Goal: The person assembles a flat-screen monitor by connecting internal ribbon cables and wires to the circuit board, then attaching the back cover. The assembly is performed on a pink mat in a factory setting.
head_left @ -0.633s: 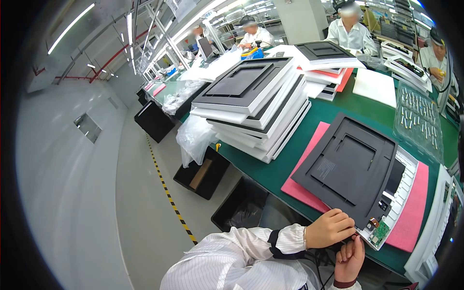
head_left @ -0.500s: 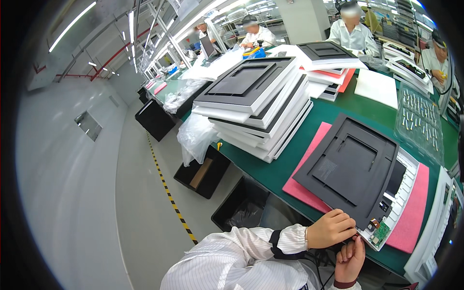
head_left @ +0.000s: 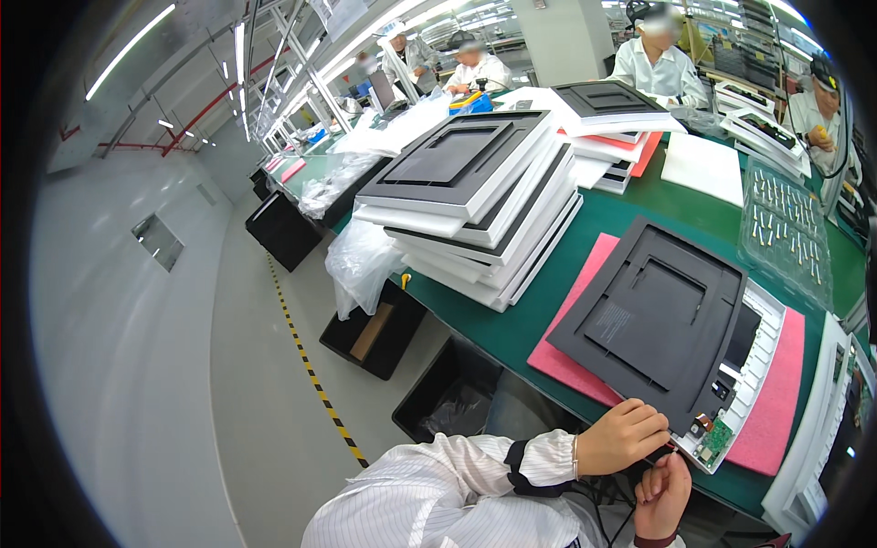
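A dark grey rectangular panel lies over a white frame, with a small green circuit board at the frame's near corner. Both rest on a pink foam sheet. At that near corner my left hand is closed, fingertips pressed together by the panel's edge. Just below it, my right hand pinches with thumb and forefinger, close to the left fingertips. Whatever is between the fingers is too small to make out. Dark cables hang under my hands.
To the left stands a tall stack of grey-and-white panels. A clear tray of small parts lies at right, near a white foam sheet. Another white frame sits at the right edge. Black bins stand on the floor. Co-workers sit across the bench.
The view has shifted slightly. My hands stay at the same corner, the right fingertips still close to the left ones. The panel has not visibly moved on the foam.
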